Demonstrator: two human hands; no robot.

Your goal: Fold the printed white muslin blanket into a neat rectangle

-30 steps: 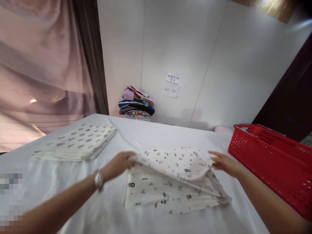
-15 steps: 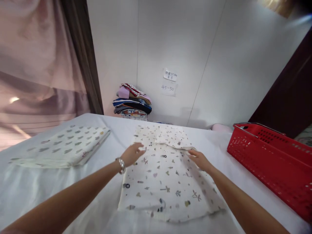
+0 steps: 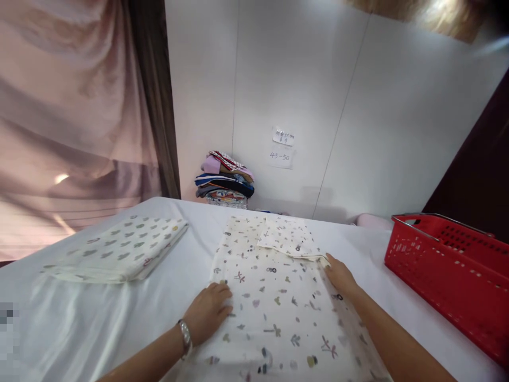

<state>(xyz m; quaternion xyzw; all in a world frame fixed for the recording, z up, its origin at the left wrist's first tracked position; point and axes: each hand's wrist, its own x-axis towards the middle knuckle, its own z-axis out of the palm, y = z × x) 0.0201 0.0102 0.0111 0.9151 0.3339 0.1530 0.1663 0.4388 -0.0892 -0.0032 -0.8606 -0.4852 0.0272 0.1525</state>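
Observation:
A white cloth with small printed figures (image 3: 274,297) lies spread lengthwise on the white table (image 3: 99,323), with one far corner folded back over itself. My left hand (image 3: 209,312), a watch on its wrist, rests flat with fingers stretched on the cloth's left edge. My right hand (image 3: 341,277) lies flat on the cloth's right edge, just below the folded-back corner. Neither hand holds anything.
A second folded patterned cloth (image 3: 119,249) lies at the left of the table. A red plastic basket (image 3: 449,270) stands at the right edge. Behind the table, a pile of coloured clothes (image 3: 225,175) sits against the white wall. A pink curtain (image 3: 71,111) hangs at the left.
A second ago both hands held up the cloth's upper layer. They laid it open away from me, then drew back toward me along the cloth's edges.

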